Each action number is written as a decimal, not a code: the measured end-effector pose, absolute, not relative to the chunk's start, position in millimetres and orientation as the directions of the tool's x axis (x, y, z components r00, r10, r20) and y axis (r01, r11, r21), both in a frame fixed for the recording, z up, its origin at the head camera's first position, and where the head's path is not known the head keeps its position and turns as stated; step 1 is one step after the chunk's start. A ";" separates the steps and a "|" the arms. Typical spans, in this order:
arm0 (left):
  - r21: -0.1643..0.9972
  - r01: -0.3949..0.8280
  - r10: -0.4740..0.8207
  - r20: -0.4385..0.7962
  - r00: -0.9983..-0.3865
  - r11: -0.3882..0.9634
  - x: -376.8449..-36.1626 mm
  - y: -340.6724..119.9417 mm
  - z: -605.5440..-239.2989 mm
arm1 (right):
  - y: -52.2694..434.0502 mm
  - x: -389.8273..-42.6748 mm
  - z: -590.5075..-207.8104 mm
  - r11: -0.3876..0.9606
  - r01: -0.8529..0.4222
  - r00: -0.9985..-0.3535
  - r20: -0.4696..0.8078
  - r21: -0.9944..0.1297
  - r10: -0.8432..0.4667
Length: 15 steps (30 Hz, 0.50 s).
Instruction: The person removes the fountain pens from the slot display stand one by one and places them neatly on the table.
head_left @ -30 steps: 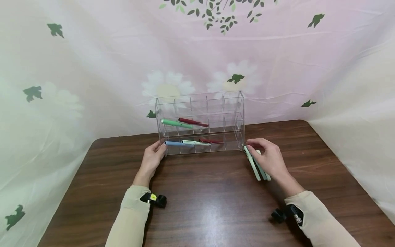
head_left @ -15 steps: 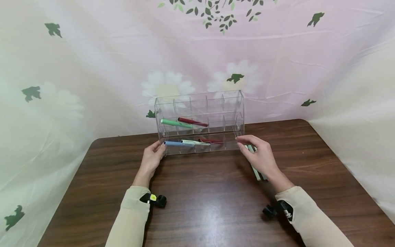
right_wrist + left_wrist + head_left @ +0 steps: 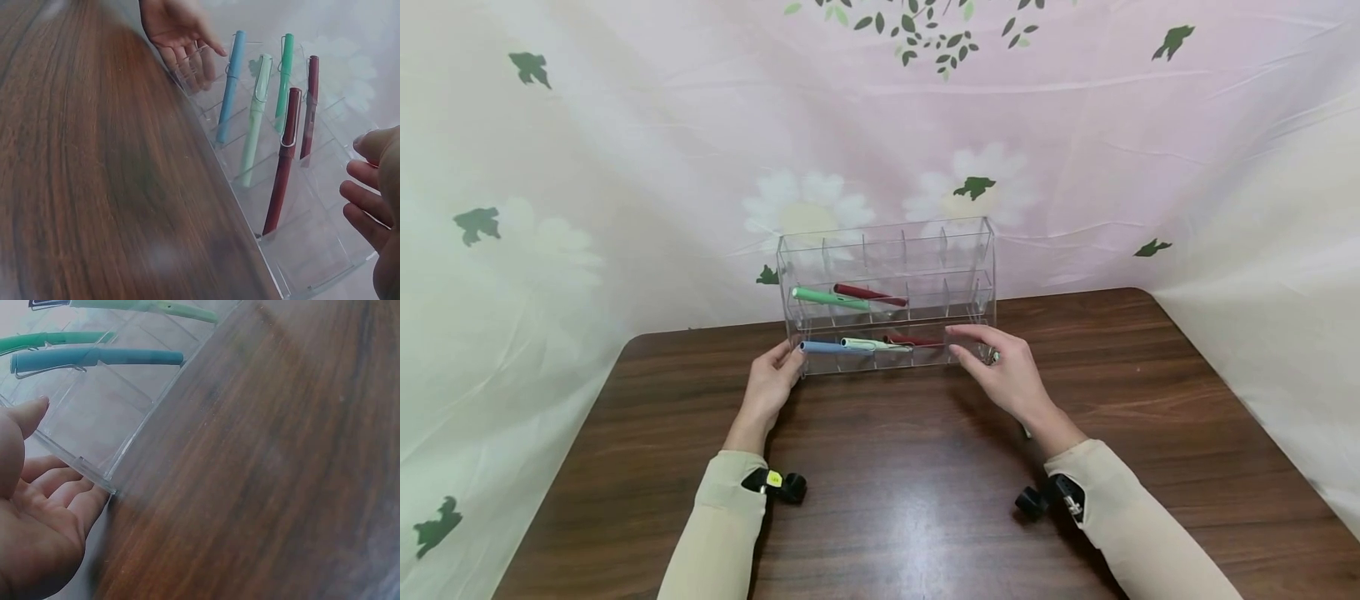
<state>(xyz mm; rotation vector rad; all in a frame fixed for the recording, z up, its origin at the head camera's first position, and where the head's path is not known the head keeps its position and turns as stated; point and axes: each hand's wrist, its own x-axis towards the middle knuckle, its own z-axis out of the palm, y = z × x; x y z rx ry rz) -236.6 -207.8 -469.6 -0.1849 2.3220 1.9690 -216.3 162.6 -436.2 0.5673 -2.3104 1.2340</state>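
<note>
A pale curtain point(image 3: 625, 150) printed with daisies and green leaves hangs behind and on both sides of a dark brown wooden table point(image 3: 910, 500). Near the far edge of the table stands a clear acrylic pen organizer point(image 3: 886, 293) with three rows of small compartments.

In the lowest row lie a blue pen point(image 3: 835, 347), a mint pen point(image 3: 874, 344) and a dark red pen point(image 3: 912, 341). The middle row holds a green pen point(image 3: 829, 298) and a second red pen point(image 3: 869, 294). The top row and the right compartments hold nothing.

The left hand point(image 3: 769, 385) rests with relaxed, straight fingers against the left end of the organizer and grips nothing. The right hand point(image 3: 1003, 377) is in front of the right end, its fingers loosely spread near the lowest row; it holds nothing, and I cannot tell if it touches the acrylic.

The near half of the table is bare wood, with free room to left and right of the organizer. Behind the right hand only small ends of some pens on the table point(image 3: 1025, 431) are visible; their number is hidden.
</note>
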 end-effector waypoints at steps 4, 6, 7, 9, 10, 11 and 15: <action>0.976 -0.147 -0.026 -0.145 -0.989 0.161 -236.5 -208.0 -469.8 | 156.1 -219.3 -435.8 0.530 -0.539 -0.823 0.544 -0.655 -0.165; 0.976 -0.145 -0.028 -0.143 -0.989 0.161 -236.6 -208.0 -470.2 | 152.3 -221.4 -434.9 0.532 -0.538 -0.826 0.534 -0.654 -0.180; 0.977 -0.144 -0.028 -0.141 -0.990 0.159 -236.7 -207.8 -470.2 | 150.2 -222.6 -434.1 0.530 -0.540 -0.827 0.530 -0.654 -0.189; 0.977 -0.142 -0.028 -0.139 -0.990 0.158 -236.9 -207.9 -470.3 | 146.2 -224.9 -433.1 0.528 -0.541 -0.829 0.521 -0.654 -0.205; 0.977 -0.141 -0.029 -0.138 -0.990 0.157 -237.0 -207.9 -470.2 | 144.2 -225.9 -432.4 0.527 -0.539 -0.832 0.514 -0.657 -0.209; 0.978 -0.141 -0.030 -0.138 -0.990 0.156 -237.0 -207.8 -470.2 | 142.4 -226.8 -432.2 0.521 -0.534 -0.837 0.505 -0.666 -0.212; 0.976 -0.146 -0.033 -0.142 -0.989 0.160 -236.9 -207.6 -469.2 | 135.5 -229.7 -433.2 0.509 -0.518 -0.850 0.482 -0.688 -0.214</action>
